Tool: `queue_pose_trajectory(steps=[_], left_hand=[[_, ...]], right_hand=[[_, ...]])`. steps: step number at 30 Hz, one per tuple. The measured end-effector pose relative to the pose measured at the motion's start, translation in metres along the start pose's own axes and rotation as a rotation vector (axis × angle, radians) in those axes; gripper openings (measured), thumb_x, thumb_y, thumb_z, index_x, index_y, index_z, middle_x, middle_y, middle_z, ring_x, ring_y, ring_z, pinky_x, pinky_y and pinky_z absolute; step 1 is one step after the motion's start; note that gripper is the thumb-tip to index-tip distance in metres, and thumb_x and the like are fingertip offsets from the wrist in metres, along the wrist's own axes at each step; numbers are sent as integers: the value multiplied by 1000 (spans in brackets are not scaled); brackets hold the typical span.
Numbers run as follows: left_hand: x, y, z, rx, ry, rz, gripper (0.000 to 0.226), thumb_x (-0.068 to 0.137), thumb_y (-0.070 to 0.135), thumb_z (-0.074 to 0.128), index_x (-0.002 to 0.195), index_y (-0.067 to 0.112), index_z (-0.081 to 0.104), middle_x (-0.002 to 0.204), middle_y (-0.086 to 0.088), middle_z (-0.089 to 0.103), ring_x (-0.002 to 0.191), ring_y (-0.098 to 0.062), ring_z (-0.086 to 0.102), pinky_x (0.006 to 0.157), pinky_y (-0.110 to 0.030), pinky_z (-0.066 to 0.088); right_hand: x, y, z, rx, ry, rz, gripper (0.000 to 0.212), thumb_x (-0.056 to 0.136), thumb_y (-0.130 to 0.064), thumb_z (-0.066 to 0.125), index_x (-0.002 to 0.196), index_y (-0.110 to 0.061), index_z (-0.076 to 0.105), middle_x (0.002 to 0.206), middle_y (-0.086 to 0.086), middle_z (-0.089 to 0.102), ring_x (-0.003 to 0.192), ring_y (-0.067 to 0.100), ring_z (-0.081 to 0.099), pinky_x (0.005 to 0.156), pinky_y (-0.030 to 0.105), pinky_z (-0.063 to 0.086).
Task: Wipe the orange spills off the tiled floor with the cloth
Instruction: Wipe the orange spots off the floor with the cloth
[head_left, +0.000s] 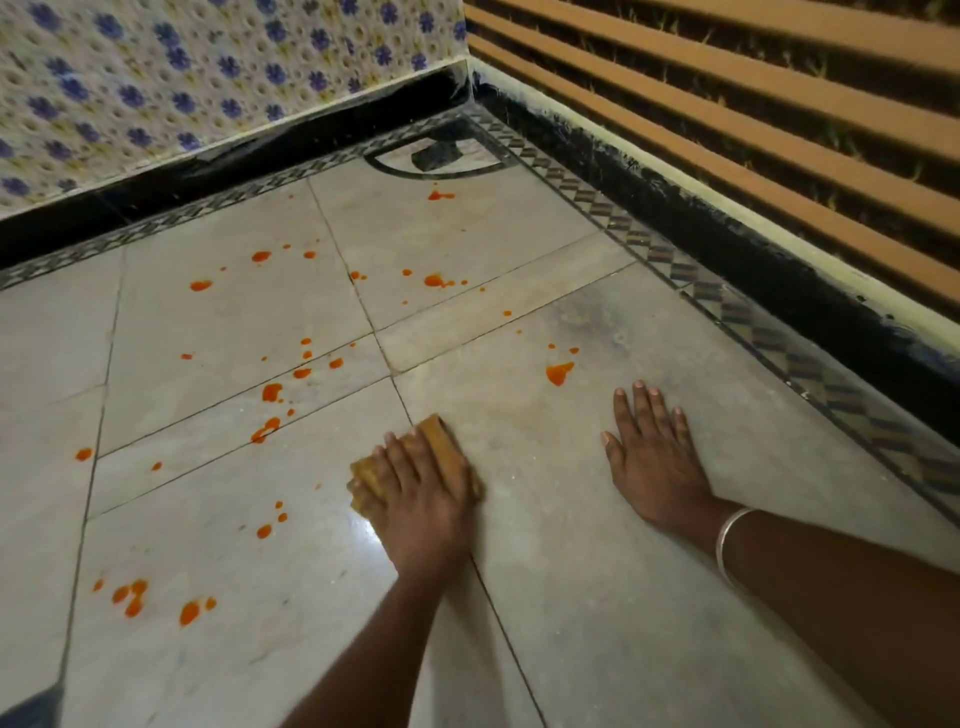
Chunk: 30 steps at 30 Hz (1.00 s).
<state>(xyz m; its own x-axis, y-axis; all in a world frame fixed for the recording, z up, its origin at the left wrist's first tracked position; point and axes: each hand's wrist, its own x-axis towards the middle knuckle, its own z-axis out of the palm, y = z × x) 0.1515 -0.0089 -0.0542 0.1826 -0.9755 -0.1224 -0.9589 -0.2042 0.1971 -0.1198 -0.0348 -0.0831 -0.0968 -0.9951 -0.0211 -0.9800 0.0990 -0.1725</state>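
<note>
1. On the tiled floor (597, 597), just right of a grout line, the left hand (415, 504) presses a folded tan cloth (439, 436) down. Its grip is closed on the cloth, with the fingers curled over the left edge. One end of the cloth sticks out past the fingers toward the far wall.
2. The right hand (657, 462) lies flat on the floor, well to the right of the cloth. It is palm down with fingers straight and slightly spread, its grip open and holding nothing. A silver bangle (730, 540) sits on that wrist.
3. Orange spills (559, 373) dot the tiles. One larger blot lies just beyond and left of the right hand's fingertips. A run of drops lies left of the cloth, a cluster sits near the bottom left, and scattered spots reach toward the corner.
4. A chequered border strip (769, 332) runs along the floor's edges, with black skirting (260, 156) above it.
5. The left wall (156, 78) carries a blue flower pattern, and the right wall (779, 104) has orange-brown horizontal slats.
6. A dark arc (395, 167) is set into the corner floor, with a dark block inside it.
</note>
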Motion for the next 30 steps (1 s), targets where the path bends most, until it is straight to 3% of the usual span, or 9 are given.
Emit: queue_pose_trajectory(steps=[5, 7, 8, 10, 12, 14, 18, 22, 30], left_hand=[[-49, 10, 1, -71, -47, 139, 113, 82, 88, 17, 162, 18, -21, 167, -6, -31, 155, -28, -31, 119, -47, -28], [-51, 2, -1, -40, -5, 214, 105, 89, 71, 42, 166, 13, 0, 174, -12, -8, 160, -36, -6, 125, -48, -11], [-52, 0, -2, -20, 12, 221, 94, 89, 58, 56, 163, 11, 22, 170, -19, 18, 153, -43, 19, 125, -52, 11], [-49, -2, -4, 60, 31, 264, 65, 77, 37, 75, 133, 9, 59, 133, -21, 58, 112, -42, 53, 95, -51, 46], [-47, 0, -6, 183, 30, 297, 42, 65, 19, 86, 101, 6, 69, 101, -18, 67, 82, -37, 59, 67, -44, 50], [-44, 3, -18, 209, 32, 349, 34, 63, 12, 90, 87, 9, 66, 81, -11, 67, 67, -31, 60, 53, -38, 43], [-29, 11, -45, -90, 42, 154, 5, 101, 25, 54, 99, 23, 57, 88, 4, 69, 72, -15, 60, 60, -29, 40], [-11, 47, -79, -711, 99, 49, 14, 96, 22, 61, 84, 16, 64, 72, 1, 65, 68, -20, 61, 55, -27, 40], [69, 137, -70, -1244, -303, -6, 19, 101, 30, 62, 104, 16, 74, 107, -11, 75, 105, -35, 70, 93, -54, 60]], right_hand=[[5, -1, -16, -38, -103, -23, 74, 100, -51, 10, 162, -12, 15, 170, 17, 10, 157, 32, 10, 126, 48, 4], [6, 5, -27, -74, -162, -44, 67, 106, -49, 18, 164, -17, 5, 171, 12, 0, 158, 28, 1, 126, 44, -3], [5, 7, -32, -81, -181, -51, 66, 107, -48, 22, 164, -19, 4, 171, 11, -2, 158, 26, -1, 126, 43, -4], [4, 11, -38, -71, -210, -38, 66, 108, -48, 23, 164, -20, 3, 171, 10, -4, 158, 26, -2, 126, 43, -4], [3, 10, -41, -53, -235, -12, 66, 108, -48, 23, 164, -20, 4, 171, 9, -4, 158, 25, -3, 127, 43, -3], [4, 6, -43, -40, -237, 1, 66, 108, -49, 23, 164, -20, 4, 171, 9, -4, 158, 25, -3, 127, 43, -2], [12, 0, -48, 7, -224, 28, 64, 108, -49, 24, 163, -20, 8, 172, 8, -3, 158, 24, -2, 127, 42, -1], [28, 11, -55, 73, -178, 116, 63, 108, -46, 23, 163, -17, 10, 171, 11, -1, 158, 26, -2, 127, 41, -2], [57, 29, -59, 322, 28, 307, 58, 109, -45, 25, 160, -18, 27, 169, 9, 18, 157, 25, 12, 127, 41, 6]])
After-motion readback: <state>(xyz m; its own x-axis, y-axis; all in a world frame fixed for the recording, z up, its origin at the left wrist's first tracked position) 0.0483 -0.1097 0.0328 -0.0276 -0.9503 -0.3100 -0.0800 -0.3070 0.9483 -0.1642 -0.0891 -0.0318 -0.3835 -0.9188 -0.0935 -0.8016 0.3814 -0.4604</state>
